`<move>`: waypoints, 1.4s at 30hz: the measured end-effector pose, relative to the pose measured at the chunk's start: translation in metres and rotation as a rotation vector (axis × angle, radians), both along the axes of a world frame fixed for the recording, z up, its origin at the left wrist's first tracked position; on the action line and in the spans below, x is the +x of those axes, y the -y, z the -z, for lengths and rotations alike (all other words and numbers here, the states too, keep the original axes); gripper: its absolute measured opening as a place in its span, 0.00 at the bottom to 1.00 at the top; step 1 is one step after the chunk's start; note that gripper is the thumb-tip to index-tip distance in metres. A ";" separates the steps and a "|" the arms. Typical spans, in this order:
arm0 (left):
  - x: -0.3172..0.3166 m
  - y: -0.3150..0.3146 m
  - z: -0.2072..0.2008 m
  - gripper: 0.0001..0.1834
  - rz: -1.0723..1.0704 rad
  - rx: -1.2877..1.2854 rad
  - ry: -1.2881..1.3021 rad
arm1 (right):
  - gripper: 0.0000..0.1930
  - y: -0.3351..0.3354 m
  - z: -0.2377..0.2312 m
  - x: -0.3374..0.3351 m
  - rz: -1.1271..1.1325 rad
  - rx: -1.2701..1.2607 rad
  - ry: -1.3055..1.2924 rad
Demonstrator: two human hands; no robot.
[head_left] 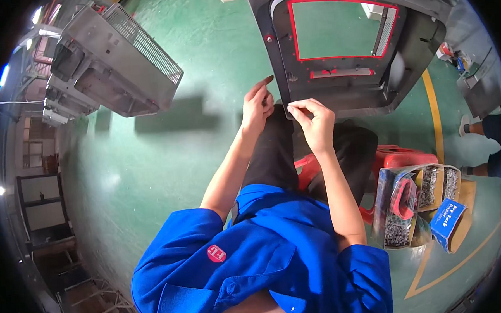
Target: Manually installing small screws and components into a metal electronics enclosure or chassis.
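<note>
Nearby, on the right, a blue box (444, 223) sits beside small metal bits (398, 233). Farther off, the left hand (255, 107) points one finger and the right hand (317, 121) pinches; I can't tell if either holds anything. Just past them, toward the right, is a big dark frame (336, 65).

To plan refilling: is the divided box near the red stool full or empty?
Not empty: small grey parts show inside the divided box; how full, cannot tell.
</note>
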State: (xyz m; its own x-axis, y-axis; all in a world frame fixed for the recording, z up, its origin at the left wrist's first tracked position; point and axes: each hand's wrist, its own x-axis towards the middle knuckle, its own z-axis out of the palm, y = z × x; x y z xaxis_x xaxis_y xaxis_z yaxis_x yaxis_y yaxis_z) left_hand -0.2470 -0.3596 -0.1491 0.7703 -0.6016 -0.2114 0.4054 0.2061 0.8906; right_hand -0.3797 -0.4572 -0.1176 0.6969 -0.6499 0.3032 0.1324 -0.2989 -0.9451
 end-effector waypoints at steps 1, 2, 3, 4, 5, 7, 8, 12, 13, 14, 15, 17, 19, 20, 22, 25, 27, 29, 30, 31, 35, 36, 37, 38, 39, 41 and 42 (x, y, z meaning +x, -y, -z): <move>-0.001 0.001 -0.007 0.20 0.032 0.053 0.040 | 0.03 -0.005 0.008 -0.002 -0.007 0.072 0.009; -0.001 0.001 -0.011 0.21 0.065 0.106 0.079 | 0.03 -0.012 0.019 -0.005 -0.024 0.158 -0.034; -0.001 0.000 -0.015 0.21 0.057 0.156 0.132 | 0.03 -0.020 0.032 -0.008 -0.037 0.246 -0.077; -0.001 0.000 -0.016 0.21 0.056 0.204 0.185 | 0.04 -0.028 0.049 -0.009 -0.071 0.424 -0.064; 0.000 0.001 -0.018 0.21 0.057 0.252 0.239 | 0.05 -0.039 0.063 -0.007 -0.081 0.739 0.086; 0.001 0.003 -0.018 0.21 0.072 0.335 0.351 | 0.06 -0.050 0.080 -0.005 -0.039 1.031 0.033; 0.000 0.004 -0.018 0.21 0.082 0.375 0.407 | 0.06 -0.053 0.088 -0.004 -0.024 1.148 0.085; -0.011 0.012 -0.013 0.21 0.114 0.402 0.547 | 0.06 -0.059 0.089 0.002 0.124 1.376 0.221; -0.014 0.016 -0.011 0.21 0.120 0.401 0.559 | 0.06 -0.058 0.088 0.003 0.184 1.372 0.240; -0.018 0.019 -0.009 0.22 0.127 0.399 0.572 | 0.07 -0.056 0.094 0.006 0.250 1.338 0.265; -0.022 0.022 -0.006 0.22 0.127 0.398 0.586 | 0.07 -0.053 0.095 0.007 0.309 1.321 0.267; -0.026 0.030 0.009 0.23 0.149 0.338 0.585 | 0.07 -0.046 0.097 0.007 0.429 1.284 0.271; -0.031 0.039 0.010 0.24 0.159 0.319 0.599 | 0.07 -0.033 0.100 0.007 0.497 1.209 0.287; -0.034 0.042 0.010 0.24 0.183 0.340 0.541 | 0.07 -0.026 0.105 0.007 0.522 1.166 0.298; -0.037 0.051 0.006 0.24 0.223 0.333 0.511 | 0.07 -0.013 0.112 0.007 0.537 1.057 0.343; -0.039 0.062 0.010 0.24 0.244 0.318 0.488 | 0.07 0.002 0.118 0.009 0.617 1.038 0.351; -0.041 0.069 0.010 0.24 0.245 0.289 0.472 | 0.07 0.012 0.116 0.011 0.659 1.077 0.378; -0.042 0.074 0.007 0.25 0.272 0.305 0.455 | 0.06 0.022 0.109 0.016 0.722 1.132 0.397; -0.043 0.078 0.005 0.26 0.288 0.311 0.448 | 0.06 0.028 0.114 0.017 0.714 1.108 0.398; -0.043 0.080 0.004 0.26 0.293 0.308 0.438 | 0.06 0.034 0.118 0.017 0.724 1.096 0.382; -0.040 0.087 0.005 0.26 0.284 0.299 0.418 | 0.06 0.047 0.122 0.023 0.723 1.008 0.341; -0.038 0.087 0.008 0.26 0.279 0.297 0.417 | 0.07 0.049 0.124 0.024 0.723 0.989 0.323; -0.036 0.088 0.009 0.26 0.276 0.295 0.402 | 0.07 0.051 0.125 0.025 0.721 0.971 0.305; -0.033 0.089 0.010 0.26 0.273 0.294 0.387 | 0.07 0.053 0.127 0.026 0.722 0.963 0.291; -0.032 0.089 0.010 0.26 0.268 0.295 0.371 | 0.07 0.054 0.130 0.027 0.722 0.957 0.276; -0.030 0.086 0.011 0.26 0.251 0.274 0.324 | 0.07 0.053 0.136 0.028 0.702 0.961 0.254; -0.028 0.084 0.012 0.26 0.246 0.265 0.321 | 0.07 0.052 0.138 0.029 0.681 0.972 0.248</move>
